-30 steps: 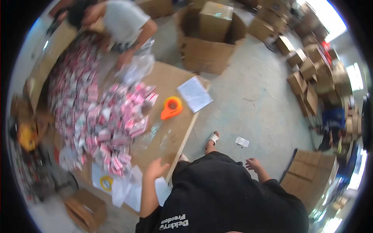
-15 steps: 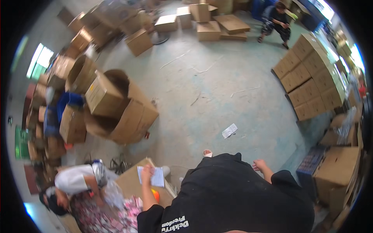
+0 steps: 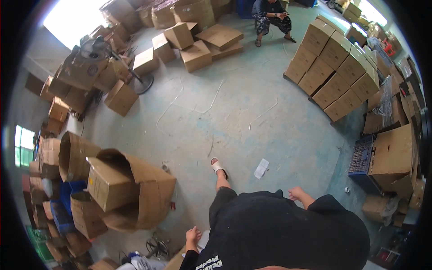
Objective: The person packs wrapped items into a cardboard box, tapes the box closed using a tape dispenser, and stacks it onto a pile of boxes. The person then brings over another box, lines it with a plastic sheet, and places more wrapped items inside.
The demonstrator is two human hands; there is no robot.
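Note:
My left hand hangs at my left side with its fingers curled in. Beside it is a pale patch; whether the hand grips it, I cannot tell. On my other side my right hand is held away from my body, fingers loosely closed, with nothing visible in them. A white sheet of paper lies on the floor ahead of me. My foot in a white sandal is stretched forward onto the floor.
Left stands a large open carton with a smaller box inside. A pedestal fan and boxes are farther off. Stacked cartons and a blue crate stand right. A person sits at the back.
The view has shifted; the large carton is lower. My sandalled foot reaches farther forward. The blue-white sheet at my left hand no longer shows clearly. The co-worker at lower left is mostly out of view.

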